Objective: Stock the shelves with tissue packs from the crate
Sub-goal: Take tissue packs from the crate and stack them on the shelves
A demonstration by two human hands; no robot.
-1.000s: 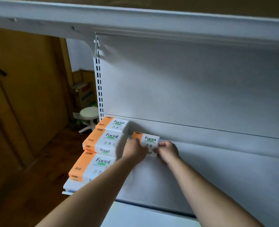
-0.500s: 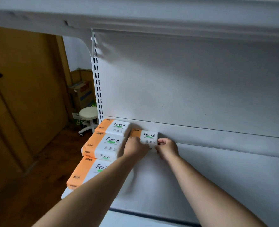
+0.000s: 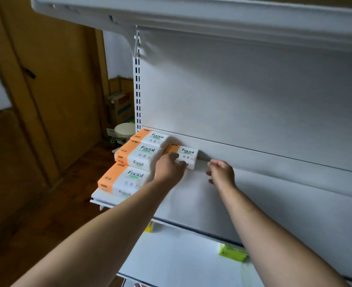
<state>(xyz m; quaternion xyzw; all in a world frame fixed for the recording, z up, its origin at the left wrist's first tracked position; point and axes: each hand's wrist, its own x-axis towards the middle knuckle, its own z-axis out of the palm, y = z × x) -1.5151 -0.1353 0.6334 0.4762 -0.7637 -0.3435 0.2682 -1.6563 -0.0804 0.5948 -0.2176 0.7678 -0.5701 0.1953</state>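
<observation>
The tissue pack (image 3: 186, 154), a soft, film-wrapped rectangular block, is lying flat at the back of the white metal shelf (image 3: 193, 195), touching the back panel. Its long axis is running left to right along that panel, with the orange end pointing left toward the stacked packs (image 3: 142, 152) and the white printed end pointing right. The left hand (image 3: 170, 169) is touching the pack's near side, but blur is hiding whether its fingers are curling round it. The right hand (image 3: 221, 172) is hovering just beside the pack, fingers loosely curled and holding nothing.
</observation>
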